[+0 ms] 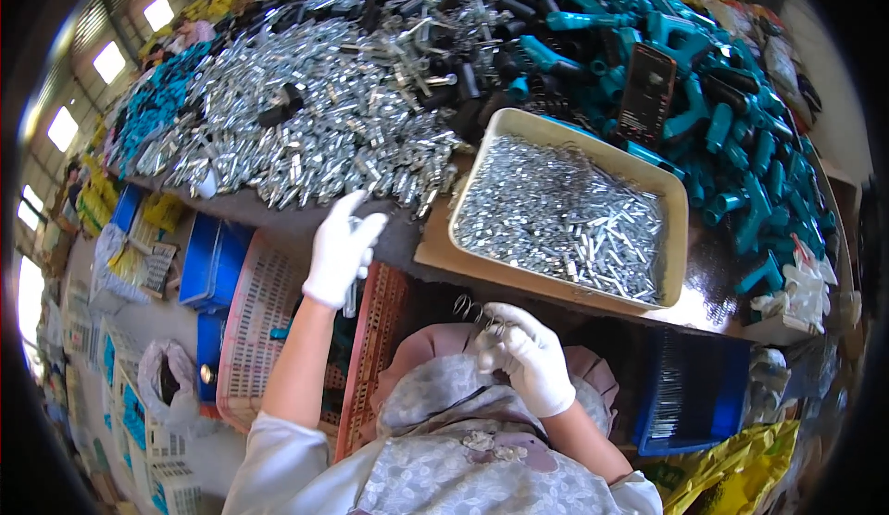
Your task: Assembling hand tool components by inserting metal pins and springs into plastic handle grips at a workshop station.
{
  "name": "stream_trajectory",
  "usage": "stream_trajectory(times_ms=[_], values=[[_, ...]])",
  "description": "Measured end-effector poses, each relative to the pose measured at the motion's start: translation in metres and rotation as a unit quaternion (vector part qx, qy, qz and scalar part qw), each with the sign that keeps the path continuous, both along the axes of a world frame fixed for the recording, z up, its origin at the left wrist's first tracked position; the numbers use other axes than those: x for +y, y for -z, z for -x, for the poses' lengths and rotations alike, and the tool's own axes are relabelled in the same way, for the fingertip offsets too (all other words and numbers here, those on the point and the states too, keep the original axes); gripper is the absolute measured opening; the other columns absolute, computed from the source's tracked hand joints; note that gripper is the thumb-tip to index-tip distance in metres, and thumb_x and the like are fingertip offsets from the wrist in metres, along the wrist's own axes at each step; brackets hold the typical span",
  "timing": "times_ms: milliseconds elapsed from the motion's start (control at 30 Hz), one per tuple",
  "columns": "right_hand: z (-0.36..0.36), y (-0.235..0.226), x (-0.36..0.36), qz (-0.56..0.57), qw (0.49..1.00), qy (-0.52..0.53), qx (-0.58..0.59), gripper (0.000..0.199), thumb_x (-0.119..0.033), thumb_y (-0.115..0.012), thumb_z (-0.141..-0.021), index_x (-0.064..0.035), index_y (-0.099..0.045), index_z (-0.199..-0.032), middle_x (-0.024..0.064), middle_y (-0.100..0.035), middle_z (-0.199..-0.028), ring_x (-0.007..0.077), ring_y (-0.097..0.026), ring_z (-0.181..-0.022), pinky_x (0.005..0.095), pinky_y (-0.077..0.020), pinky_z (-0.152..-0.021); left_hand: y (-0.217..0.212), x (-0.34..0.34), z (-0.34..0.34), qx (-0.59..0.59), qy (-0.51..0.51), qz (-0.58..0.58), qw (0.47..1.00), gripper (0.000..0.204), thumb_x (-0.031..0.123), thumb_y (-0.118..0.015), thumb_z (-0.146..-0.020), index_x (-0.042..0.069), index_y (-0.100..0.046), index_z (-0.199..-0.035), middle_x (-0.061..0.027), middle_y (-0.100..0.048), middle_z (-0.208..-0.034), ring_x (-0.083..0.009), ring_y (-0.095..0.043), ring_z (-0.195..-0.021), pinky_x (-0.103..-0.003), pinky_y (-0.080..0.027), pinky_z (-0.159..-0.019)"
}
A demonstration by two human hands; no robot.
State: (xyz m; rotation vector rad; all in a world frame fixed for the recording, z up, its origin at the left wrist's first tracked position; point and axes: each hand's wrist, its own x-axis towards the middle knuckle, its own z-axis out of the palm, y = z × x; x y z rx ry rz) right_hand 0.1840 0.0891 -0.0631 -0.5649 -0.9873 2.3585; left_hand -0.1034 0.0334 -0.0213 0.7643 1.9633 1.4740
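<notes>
Bright windows (109,61), cluttered warehouse floor (208,455)

Both hands wear white knitted cloth gloves, matt and slightly fuzzy: the left hand (341,248) lifted near the heap, the right hand (530,363) at a thin coiled wire spring (469,308) of bare shiny metal. The heap of small metal parts (306,117) gleams bright silver, like plated steel. The same glossy silver pieces fill the tray (681,237), whose walls look like smooth cream plastic. It lies on brown matt cardboard (435,248). The teal fittings (741,144) are smooth plastic with a dull sheen. The pink basket (255,320) is perforated plastic. The apron (463,459) is pale patterned cloth.
</notes>
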Motion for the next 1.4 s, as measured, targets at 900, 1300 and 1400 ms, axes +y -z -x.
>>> stream_trajectory(times_ms=[900,1300,1400], values=[[-0.119,0.035,-0.006,0.028,0.997,-0.043,-0.054,0.040,-0.025,-0.059,-0.101,0.0039,-0.057,-0.128,0.0093,-0.069,-0.100,0.0114,-0.066,-0.076,0.0251,-0.0564,-0.066,0.006,0.011,-0.185,0.369,0.508,-0.009,0.778,0.044,0.028,-0.082,-0.073,0.008,-0.073,-0.111,-0.0106,-0.067,-0.077,-0.0287,-0.065,-0.065,-0.035,-0.052,-0.059],[-0.340,0.112,0.096,-0.296,0.695,0.205,-0.622,0.029,-0.025,-0.064,-0.083,-0.0022,-0.073,-0.098,0.0201,-0.071,-0.091,0.0367,-0.069,-0.084,0.0416,-0.0538,-0.080,0.036,-0.011,-0.198,0.159,0.375,0.057,0.912,0.031,0.011,-0.077,-0.072,-0.004,-0.072,-0.099,-0.0153,-0.073,-0.088,-0.0248,-0.070,-0.076,-0.032,-0.054,-0.072],[-0.390,0.149,0.096,-0.307,0.598,0.132,-0.728,0.022,-0.019,-0.064,-0.081,-0.0076,-0.075,-0.095,0.0202,-0.071,-0.094,0.0398,-0.068,-0.089,0.0441,-0.0540,-0.082,0.039,-0.015,-0.193,0.007,0.334,0.088,0.939,0.034,0.012,-0.076,-0.080,-0.008,-0.068,-0.107,-0.0083,-0.070,-0.087,-0.0134,-0.066,-0.073,-0.027,-0.054,-0.069]])
